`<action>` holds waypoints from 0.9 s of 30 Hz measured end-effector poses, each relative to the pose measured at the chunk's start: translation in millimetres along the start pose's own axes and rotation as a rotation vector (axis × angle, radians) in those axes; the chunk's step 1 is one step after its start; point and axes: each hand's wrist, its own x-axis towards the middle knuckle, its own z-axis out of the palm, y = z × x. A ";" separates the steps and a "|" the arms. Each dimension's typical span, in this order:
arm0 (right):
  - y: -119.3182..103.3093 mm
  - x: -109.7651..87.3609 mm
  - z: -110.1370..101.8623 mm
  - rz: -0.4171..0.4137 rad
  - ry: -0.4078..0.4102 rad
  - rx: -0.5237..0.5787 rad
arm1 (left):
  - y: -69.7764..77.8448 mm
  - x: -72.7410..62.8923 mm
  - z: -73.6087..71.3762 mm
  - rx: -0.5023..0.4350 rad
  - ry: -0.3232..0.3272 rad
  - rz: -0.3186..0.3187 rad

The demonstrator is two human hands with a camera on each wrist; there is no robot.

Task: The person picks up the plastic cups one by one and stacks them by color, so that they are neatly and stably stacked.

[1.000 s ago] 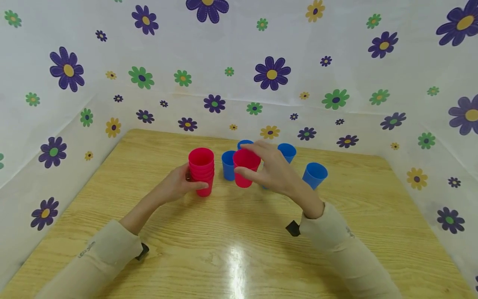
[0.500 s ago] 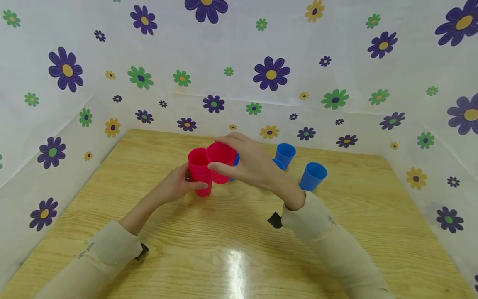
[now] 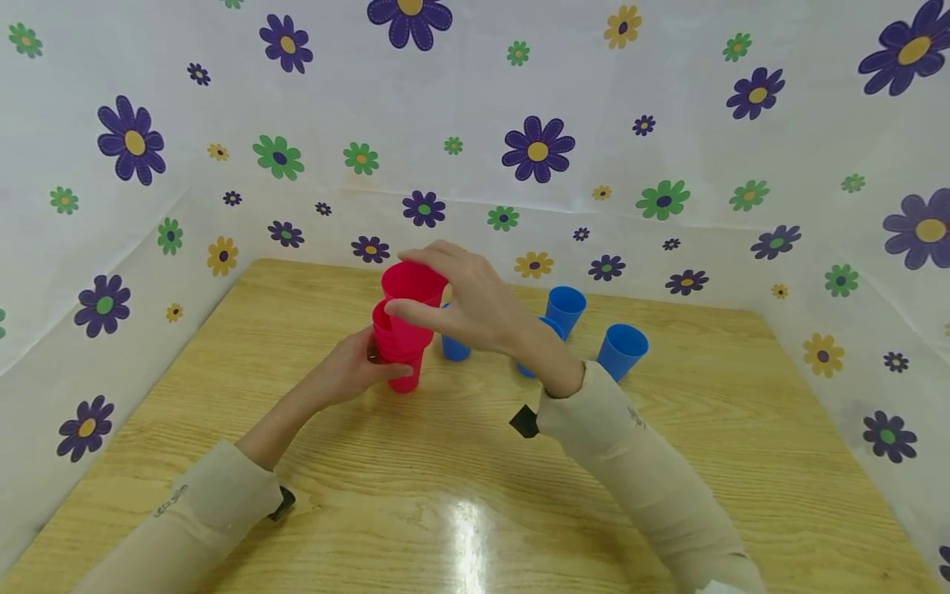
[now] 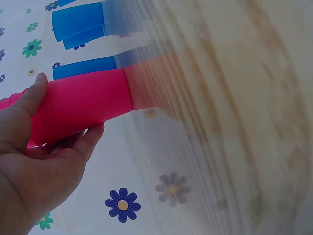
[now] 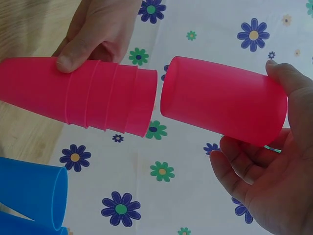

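My left hand (image 3: 356,363) grips a stack of nested red plastic cups (image 3: 404,378), which stands upright on the table. In the left wrist view the thumb and fingers of the left hand (image 4: 44,169) wrap the stack (image 4: 90,95), whose base meets the tabletop. Above it, my right hand (image 3: 475,299) holds a single red cup (image 3: 412,285) near its rim, mouth up. From the right wrist view, a narrow gap separates the base of this cup (image 5: 220,100) from the stack's top rim (image 5: 149,103). The right hand (image 5: 269,178) has thumb and fingers on opposite sides of the cup.
Several blue cups stand upright behind and to the right: one (image 3: 455,345) just right of the stack, another (image 3: 530,365) partly behind the right forearm, then one farther back (image 3: 566,312) and one at the right (image 3: 622,352). Flowered cloth (image 3: 445,177) borders the wooden table (image 3: 416,487).
The right hand has carried the single red cup leftward and up, from beside the blue cups to above the red stack. My left hand and the stack have stayed in place.
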 end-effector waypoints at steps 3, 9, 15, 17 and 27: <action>0.2 5.1 -0.7 -0.013 0.015 0.004 | -1.4 0.3 0.2 -0.002 -0.002 0.005; -0.3 15.2 -2.3 0.006 0.040 -0.020 | -1.6 0.6 0.9 -0.004 0.001 0.025; 1.5 23.1 -0.3 0.025 0.050 -0.030 | -1.7 1.3 1.0 -0.019 -0.005 0.020; 2.8 25.1 1.3 0.038 0.041 -0.033 | -1.3 1.1 0.8 -0.020 -0.006 0.017; 11.7 30.0 11.6 0.063 0.021 -0.030 | -2.4 0.8 0.2 -0.020 -0.001 0.009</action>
